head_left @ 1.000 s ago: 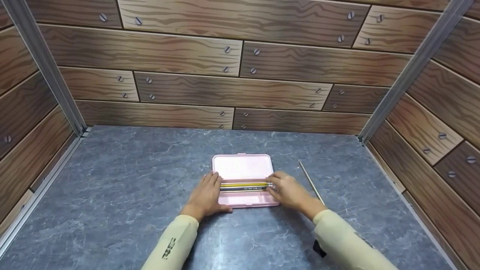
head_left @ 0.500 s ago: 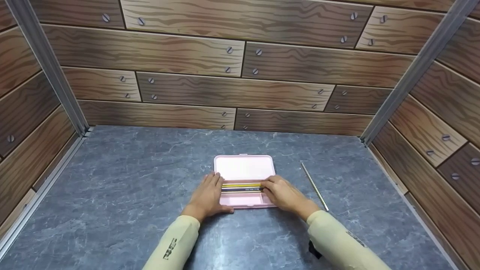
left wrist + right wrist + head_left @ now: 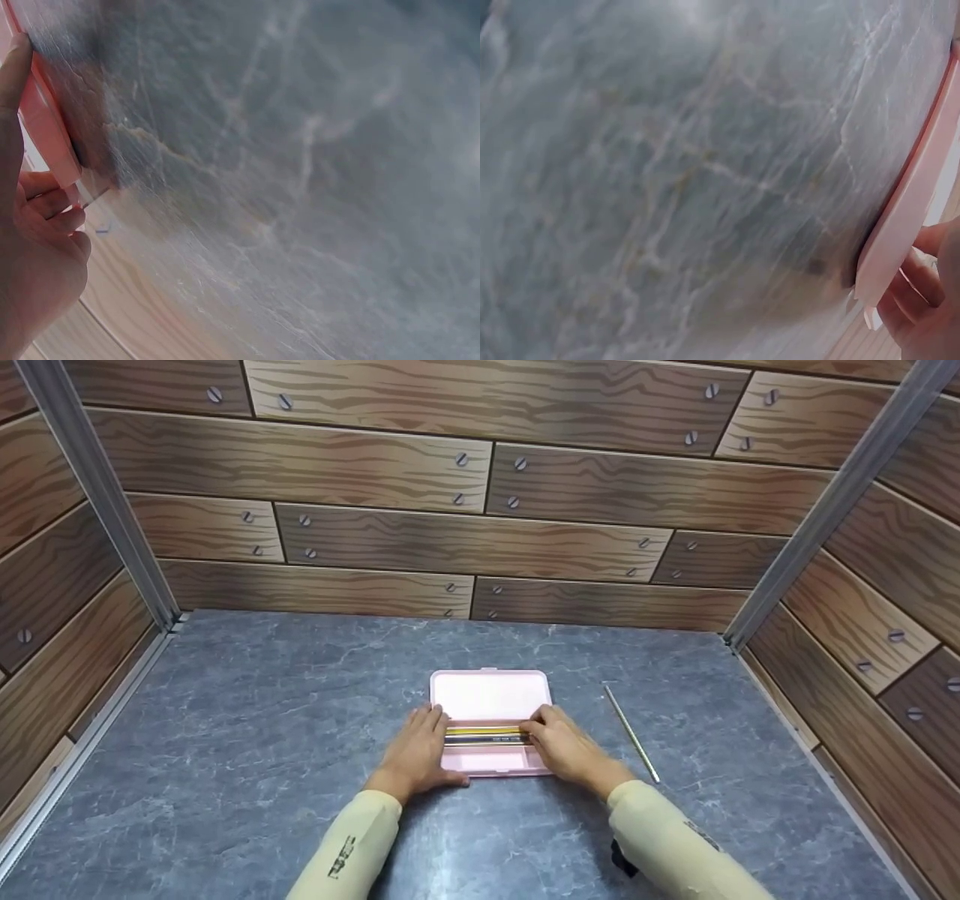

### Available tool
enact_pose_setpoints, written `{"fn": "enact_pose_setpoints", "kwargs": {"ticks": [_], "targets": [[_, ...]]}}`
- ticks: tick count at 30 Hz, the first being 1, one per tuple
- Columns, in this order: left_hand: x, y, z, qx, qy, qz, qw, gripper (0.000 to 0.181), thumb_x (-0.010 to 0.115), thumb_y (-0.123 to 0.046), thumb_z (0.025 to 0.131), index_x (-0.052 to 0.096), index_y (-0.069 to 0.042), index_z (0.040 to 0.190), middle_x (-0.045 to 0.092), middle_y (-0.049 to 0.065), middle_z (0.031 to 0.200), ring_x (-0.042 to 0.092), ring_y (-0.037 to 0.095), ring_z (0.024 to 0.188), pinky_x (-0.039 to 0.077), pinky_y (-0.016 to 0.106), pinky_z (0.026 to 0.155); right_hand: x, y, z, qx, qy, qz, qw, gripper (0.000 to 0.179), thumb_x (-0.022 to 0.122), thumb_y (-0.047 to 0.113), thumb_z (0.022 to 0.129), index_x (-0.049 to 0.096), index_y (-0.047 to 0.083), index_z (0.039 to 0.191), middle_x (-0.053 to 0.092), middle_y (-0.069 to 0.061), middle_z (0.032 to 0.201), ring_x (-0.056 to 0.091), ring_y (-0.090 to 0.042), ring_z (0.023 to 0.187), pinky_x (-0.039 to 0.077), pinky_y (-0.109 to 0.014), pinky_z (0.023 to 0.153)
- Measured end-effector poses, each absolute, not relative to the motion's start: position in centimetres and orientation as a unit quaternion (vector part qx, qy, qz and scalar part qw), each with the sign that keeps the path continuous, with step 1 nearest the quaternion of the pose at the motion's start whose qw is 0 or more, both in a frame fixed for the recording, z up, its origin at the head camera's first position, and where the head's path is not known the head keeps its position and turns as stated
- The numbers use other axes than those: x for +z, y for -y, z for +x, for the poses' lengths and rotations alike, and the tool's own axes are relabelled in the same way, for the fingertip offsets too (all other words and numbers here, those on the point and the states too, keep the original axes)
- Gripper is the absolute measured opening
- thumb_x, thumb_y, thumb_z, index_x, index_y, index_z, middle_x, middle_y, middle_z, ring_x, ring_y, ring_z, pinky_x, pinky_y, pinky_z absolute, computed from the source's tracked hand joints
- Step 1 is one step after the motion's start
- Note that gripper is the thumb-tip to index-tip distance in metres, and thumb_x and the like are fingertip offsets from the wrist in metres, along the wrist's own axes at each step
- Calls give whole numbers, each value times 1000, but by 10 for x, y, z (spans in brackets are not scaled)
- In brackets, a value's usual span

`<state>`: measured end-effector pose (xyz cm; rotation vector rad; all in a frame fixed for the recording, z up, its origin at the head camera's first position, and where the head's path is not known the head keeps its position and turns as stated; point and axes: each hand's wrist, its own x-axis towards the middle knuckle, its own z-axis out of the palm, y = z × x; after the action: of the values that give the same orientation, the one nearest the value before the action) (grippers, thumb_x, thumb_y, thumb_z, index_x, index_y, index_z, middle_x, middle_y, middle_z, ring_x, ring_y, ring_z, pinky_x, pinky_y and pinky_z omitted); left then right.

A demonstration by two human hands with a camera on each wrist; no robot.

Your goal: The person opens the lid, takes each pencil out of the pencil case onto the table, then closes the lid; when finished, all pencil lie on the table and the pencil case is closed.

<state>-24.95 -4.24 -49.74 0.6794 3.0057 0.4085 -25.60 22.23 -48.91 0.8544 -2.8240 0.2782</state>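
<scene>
An opened pink pencil case (image 3: pixel 487 762) lies on the table in the head view, its lid (image 3: pixel 491 694) folded back away from me. Several pencils (image 3: pixel 484 736), one of them yellow, lie side by side in its long rear compartment. My left hand (image 3: pixel 412 750) grips the case's left end, thumb along the front edge and fingers at the hinge side. At the right end, my right hand (image 3: pixel 566 746) has its bent fingers and thumb on the pencils and covers their ends. In the right wrist view those fingers (image 3: pixel 922 281) curl over the pink wall.
A thin gold-coloured stick, pencil-like (image 3: pixel 631 733), lies on the table to the right of the case. The grey marbled table (image 3: pixel 262 720) is bounded by wood-patterned walls (image 3: pixel 375 540) at the back and sides.
My right hand has slid a little left along the pencils, covering their right ends. The left hand stays on the case's left end.
</scene>
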Motion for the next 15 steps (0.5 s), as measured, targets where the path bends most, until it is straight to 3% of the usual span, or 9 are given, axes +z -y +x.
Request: {"fn": "enact_pose_setpoints", "kwargs": {"ticks": [15], "targets": [[-498,43,-250,134,-965,224,7,105,82,-61,73,43,4,146,42,23,154,34,39,148,25,46,128,-489,-219,-264,76,948,284,127,13,68,7,93,78,7,102,59,-6,89,58,-22,85,56,-39,73]]}}
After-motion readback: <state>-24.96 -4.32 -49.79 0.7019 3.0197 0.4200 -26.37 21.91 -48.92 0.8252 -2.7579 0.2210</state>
